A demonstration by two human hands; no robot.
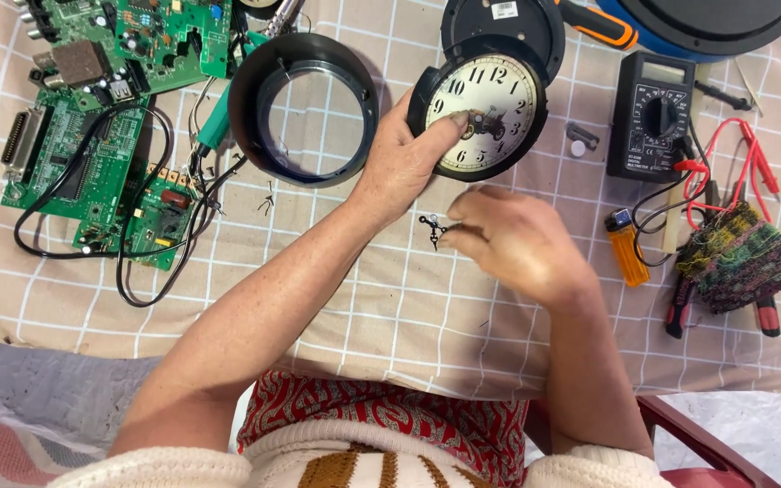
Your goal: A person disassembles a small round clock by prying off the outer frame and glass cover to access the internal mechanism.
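My left hand [404, 154] grips the left edge of a round black clock [490, 113], thumb pressed onto its cream dial; the dial carries no hands. Just below it, my right hand [508, 239] pinches small black clock hands [433, 228] at its fingertips, a little above the checked cloth. The clock's black front ring with clear lens [305, 108] lies to the left of my left hand. A black round back cover [503, 27] lies behind the clock.
Green circuit boards [92, 117] with black cables lie at the left. A black multimeter [653, 113] with red leads, an orange lighter [627, 248], red-handled pliers under a knitted cloth [738, 258] sit right. The beige checked cloth [390, 307] covers the table.
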